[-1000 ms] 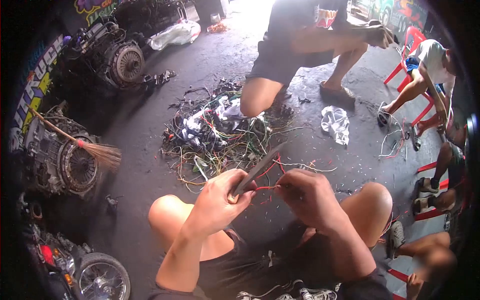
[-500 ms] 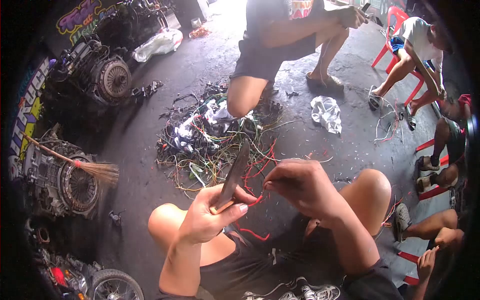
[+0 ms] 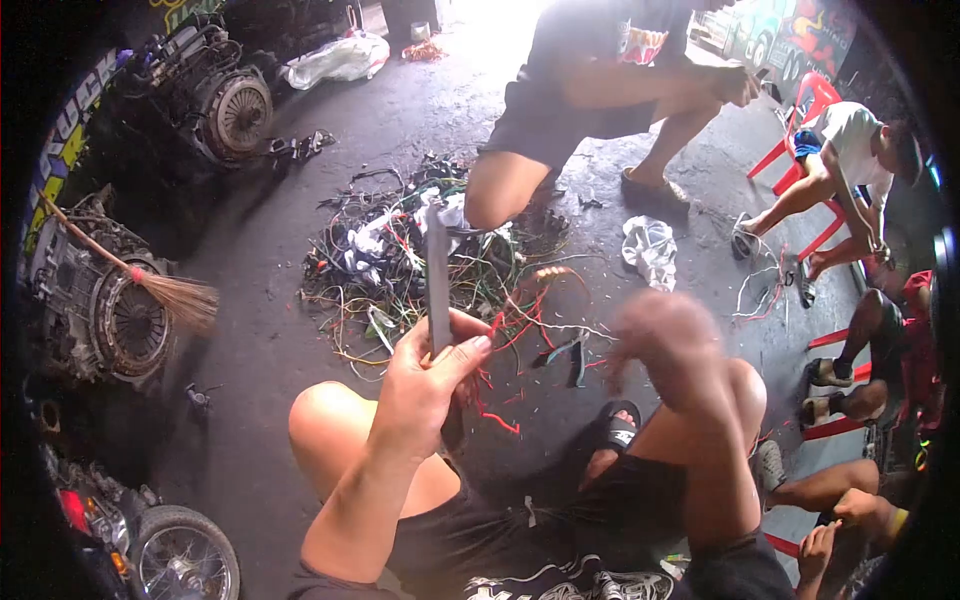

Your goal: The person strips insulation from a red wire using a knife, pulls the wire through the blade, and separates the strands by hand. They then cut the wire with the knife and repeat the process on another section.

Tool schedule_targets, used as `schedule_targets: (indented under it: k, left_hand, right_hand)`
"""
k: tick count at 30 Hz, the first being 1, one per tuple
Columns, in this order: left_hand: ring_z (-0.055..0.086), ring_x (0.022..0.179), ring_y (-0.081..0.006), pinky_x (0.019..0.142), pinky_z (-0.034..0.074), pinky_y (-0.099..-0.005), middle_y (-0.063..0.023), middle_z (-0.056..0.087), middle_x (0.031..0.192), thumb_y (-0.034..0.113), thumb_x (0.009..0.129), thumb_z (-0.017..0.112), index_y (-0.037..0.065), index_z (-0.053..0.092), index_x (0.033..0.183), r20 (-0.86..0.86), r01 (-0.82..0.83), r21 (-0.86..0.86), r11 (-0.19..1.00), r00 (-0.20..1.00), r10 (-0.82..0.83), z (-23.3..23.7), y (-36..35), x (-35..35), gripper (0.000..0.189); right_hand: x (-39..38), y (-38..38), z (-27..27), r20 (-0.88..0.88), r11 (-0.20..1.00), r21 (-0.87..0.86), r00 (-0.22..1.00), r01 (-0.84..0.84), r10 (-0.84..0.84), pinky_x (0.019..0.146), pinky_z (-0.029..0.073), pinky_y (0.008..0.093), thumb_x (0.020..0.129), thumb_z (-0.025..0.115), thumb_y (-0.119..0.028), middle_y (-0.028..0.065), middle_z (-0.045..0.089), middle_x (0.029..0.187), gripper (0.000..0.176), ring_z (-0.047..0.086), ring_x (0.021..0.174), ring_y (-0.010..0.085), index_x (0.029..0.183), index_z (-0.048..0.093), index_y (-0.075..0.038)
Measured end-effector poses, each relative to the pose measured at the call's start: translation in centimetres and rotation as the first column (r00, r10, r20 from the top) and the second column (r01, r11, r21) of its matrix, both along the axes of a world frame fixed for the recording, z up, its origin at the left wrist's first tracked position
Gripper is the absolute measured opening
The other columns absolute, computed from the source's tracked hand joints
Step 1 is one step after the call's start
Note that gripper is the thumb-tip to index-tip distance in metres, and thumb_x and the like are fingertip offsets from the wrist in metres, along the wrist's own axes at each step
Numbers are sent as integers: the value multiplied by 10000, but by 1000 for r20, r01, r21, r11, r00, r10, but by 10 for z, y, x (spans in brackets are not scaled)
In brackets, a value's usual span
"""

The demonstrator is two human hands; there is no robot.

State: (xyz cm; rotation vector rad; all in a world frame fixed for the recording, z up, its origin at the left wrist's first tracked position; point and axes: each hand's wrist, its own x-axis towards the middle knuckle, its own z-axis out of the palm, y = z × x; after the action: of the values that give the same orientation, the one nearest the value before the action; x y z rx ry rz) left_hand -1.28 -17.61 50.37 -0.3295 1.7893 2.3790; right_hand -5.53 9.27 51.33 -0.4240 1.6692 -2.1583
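My left hand (image 3: pixel 428 378) is closed around a knife (image 3: pixel 438 275), whose flat blade points up and away from me. A red wire (image 3: pixel 496 323) is pinched between its thumb and fingers, and more red wire (image 3: pixel 498 417) dangles below. My right hand (image 3: pixel 668 345) is apart from the left, over my bent knee; motion smears its fingers, so I cannot make out whether they hold anything. Beyond the knife lies a tangled heap of wires (image 3: pixel 385 255) in several colours on the floor.
A person (image 3: pixel 590 90) crouches behind the heap. Right: more people, including one on a red chair (image 3: pixel 815 100). Left: a broom (image 3: pixel 170 290), greasy engine parts (image 3: pixel 135 320) and a motorcycle wheel (image 3: pixel 185 560). A white cloth (image 3: pixel 650 252) lies on the floor.
My right hand has swung right, away from the left hand and the red wire. The knife blade has turned more upright. My view has shifted slightly.
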Motion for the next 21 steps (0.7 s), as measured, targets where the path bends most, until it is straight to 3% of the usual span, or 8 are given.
schedule_targets:
  k: [1,2,5,9,12,16,19,21]
  left_hand:
    - [517,558,-50,505,426,-214,-22,609,782,86,894,681,23,616,1020,-16,-27,27,999,999,28,0,2,-1,156]
    - [522,533,-65,489,431,-225,-38,608,778,76,890,672,15,604,1022,-32,-57,57,997,998,59,-1,2,-1,160]
    - [570,615,-75,523,443,-227,-31,620,794,94,902,665,20,605,1016,-42,-20,177,984,999,28,-4,0,-1,149]
    - [593,706,-92,617,469,-232,1,639,848,107,910,670,78,635,1030,43,-63,289,955,998,52,-1,12,1,128]
    - [600,718,-103,637,472,-237,1,652,880,111,913,664,76,640,1048,-21,-46,272,961,998,54,-3,19,-2,142]
    - [553,675,-71,563,446,-235,17,607,809,149,911,674,68,625,1055,38,-153,196,968,988,149,0,23,-8,172]
    - [593,729,-168,641,520,-345,-57,584,846,178,879,649,82,520,1186,184,-294,358,886,953,242,-17,9,-20,347]
    - [606,753,-202,729,520,-397,-57,595,837,207,891,628,106,512,1149,212,-338,429,838,939,270,-27,-5,-27,300]
  right_hand:
    - [2,-6,-17,-407,794,603,885,75,225,783,545,394,953,586,-189,144,657,981,253,682,965,268,1034,632,46]
    - [4,-16,-25,-499,305,865,614,398,611,806,547,390,949,596,-165,142,667,1013,234,680,993,268,1063,635,35]
    - [19,-38,-12,-437,705,693,864,147,249,920,510,376,936,615,-102,136,674,1104,275,646,1088,243,1189,619,7]
    - [23,-88,-19,-425,935,294,903,199,-59,972,472,356,931,581,-23,150,632,1236,497,622,1102,214,1414,464,-22]
    - [26,-105,-25,-256,966,230,965,114,-53,904,510,356,945,566,-28,159,630,1216,484,645,1040,215,1417,458,-17]
    - [4,-105,-32,-569,912,254,813,321,-127,809,534,382,949,551,-23,185,662,1032,419,673,942,261,1364,543,-74]
    - [-35,-87,-15,-402,820,541,914,188,56,784,548,409,934,529,-78,206,701,956,322,699,877,330,1242,616,-40]
    - [-70,-77,-27,-410,595,790,850,149,331,795,551,439,886,537,-104,227,704,959,262,691,881,373,1088,671,-5]
